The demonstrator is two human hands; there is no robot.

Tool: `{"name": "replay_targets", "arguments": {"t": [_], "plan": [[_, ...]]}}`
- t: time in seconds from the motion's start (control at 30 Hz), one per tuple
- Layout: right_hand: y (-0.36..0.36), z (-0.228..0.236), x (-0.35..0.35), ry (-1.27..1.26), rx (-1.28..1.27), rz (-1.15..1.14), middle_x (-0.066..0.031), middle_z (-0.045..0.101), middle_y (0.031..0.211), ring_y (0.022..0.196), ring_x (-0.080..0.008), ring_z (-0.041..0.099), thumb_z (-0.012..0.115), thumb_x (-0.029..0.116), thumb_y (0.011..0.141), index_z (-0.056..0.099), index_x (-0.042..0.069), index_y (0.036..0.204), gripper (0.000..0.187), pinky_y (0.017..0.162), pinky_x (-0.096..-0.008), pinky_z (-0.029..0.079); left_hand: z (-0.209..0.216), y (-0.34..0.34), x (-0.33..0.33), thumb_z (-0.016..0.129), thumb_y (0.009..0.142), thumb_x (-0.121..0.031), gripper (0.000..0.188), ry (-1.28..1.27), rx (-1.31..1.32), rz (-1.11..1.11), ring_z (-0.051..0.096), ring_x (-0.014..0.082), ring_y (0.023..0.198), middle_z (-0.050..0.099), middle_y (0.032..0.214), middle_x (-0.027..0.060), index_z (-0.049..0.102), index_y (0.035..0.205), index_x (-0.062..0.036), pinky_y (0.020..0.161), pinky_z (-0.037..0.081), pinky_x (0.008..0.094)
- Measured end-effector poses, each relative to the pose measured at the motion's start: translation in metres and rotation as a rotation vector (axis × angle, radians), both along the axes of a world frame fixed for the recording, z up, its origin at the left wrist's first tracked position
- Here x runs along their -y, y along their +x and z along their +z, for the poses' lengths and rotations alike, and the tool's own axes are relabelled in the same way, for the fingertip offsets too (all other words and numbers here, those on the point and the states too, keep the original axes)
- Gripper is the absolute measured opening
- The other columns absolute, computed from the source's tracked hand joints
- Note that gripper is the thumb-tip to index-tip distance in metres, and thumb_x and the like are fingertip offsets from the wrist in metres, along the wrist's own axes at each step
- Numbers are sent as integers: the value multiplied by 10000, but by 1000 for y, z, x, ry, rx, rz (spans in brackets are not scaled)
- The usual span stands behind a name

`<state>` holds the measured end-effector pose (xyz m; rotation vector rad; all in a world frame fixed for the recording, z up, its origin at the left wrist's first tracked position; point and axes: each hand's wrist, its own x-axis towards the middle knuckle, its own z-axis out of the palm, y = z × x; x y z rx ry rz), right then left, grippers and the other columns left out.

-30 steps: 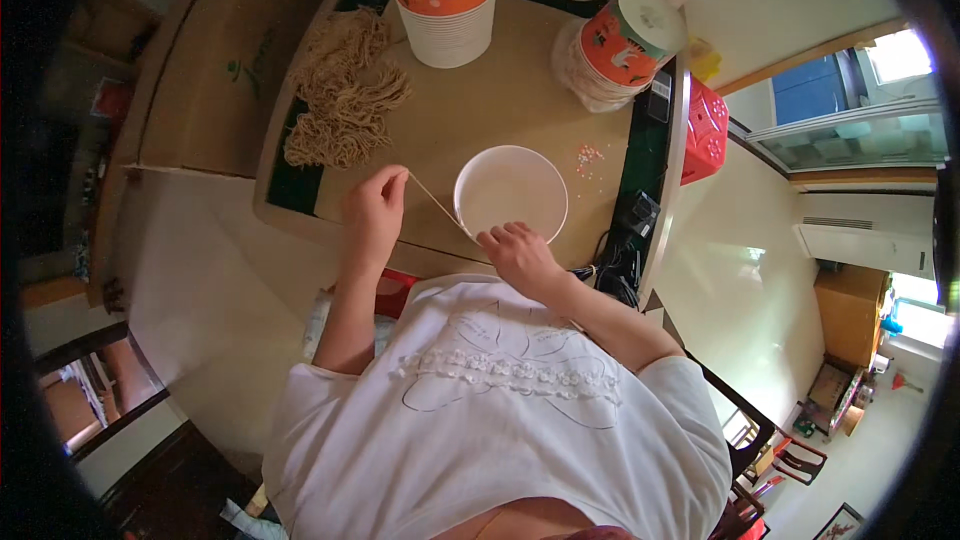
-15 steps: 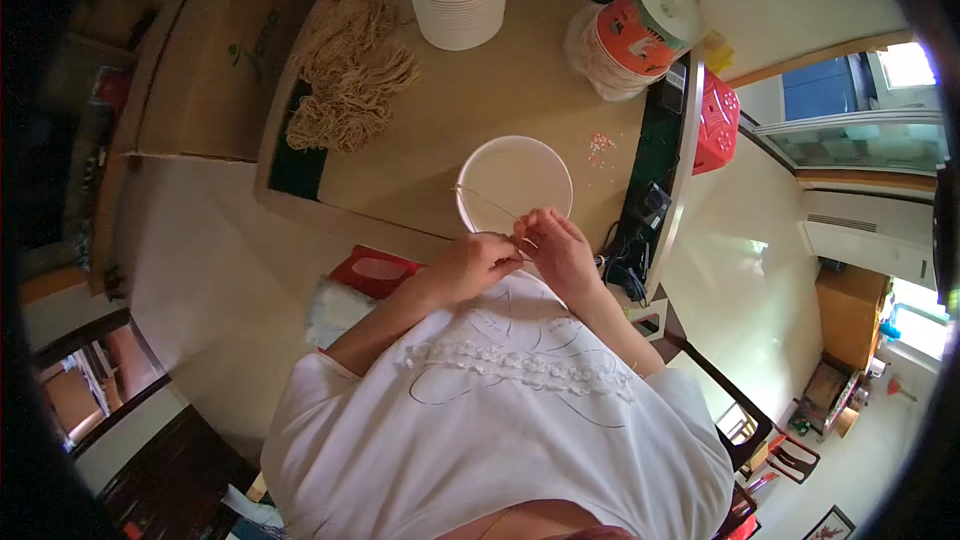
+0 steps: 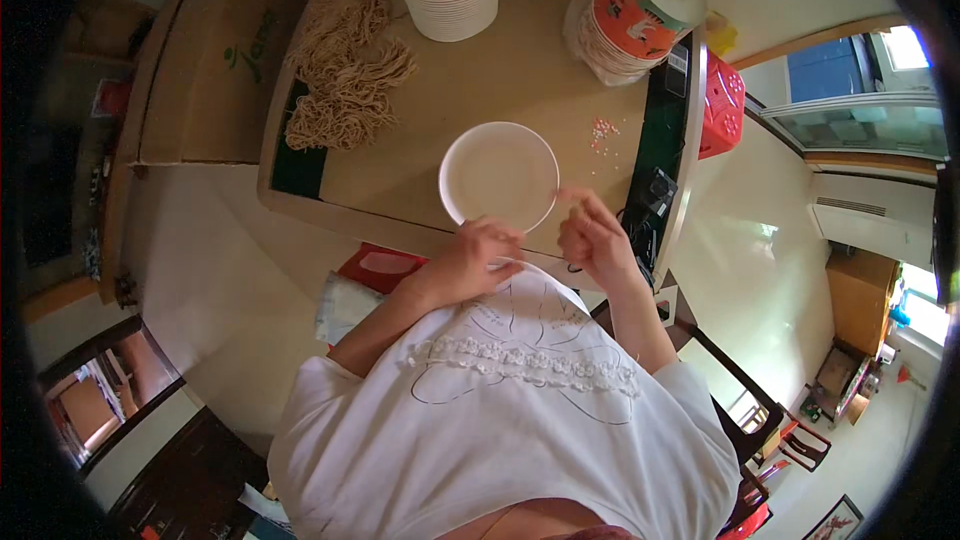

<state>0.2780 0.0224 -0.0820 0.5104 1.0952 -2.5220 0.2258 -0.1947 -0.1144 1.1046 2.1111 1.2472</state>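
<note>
White bowl [image 3: 498, 175] sits upright on the cardboard sheet [image 3: 430, 115], near the worktop's [image 3: 297, 172] front edge. Left hand [image 3: 482, 256] at the near rim, fingers bent, blurred; can't tell if it grips anything. Right hand [image 3: 597, 237] just right of the bowl, index finger out toward the rim, other fingers curled; can't tell if it holds anything. Small pink and white bits [image 3: 603, 133] right of the bowl, tan string bundle [image 3: 350, 75] far left, upright tub stack [image 3: 450, 2] and tilted tub stack [image 3: 632, 25] at the back.
</note>
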Motion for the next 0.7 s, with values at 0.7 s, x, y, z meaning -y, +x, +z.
{"name": "replay_targets", "arguments": {"t": [0.7], "plan": [[21,-12,10,886,-215,94,89,434,601,529,7,310,623,0,852,616,30,916,71,470,-182,211,9,-13,-29,666,798,-41,96,116,360,110,612,118,698,652,742,71,675,887,-9,630,478,270]]}}
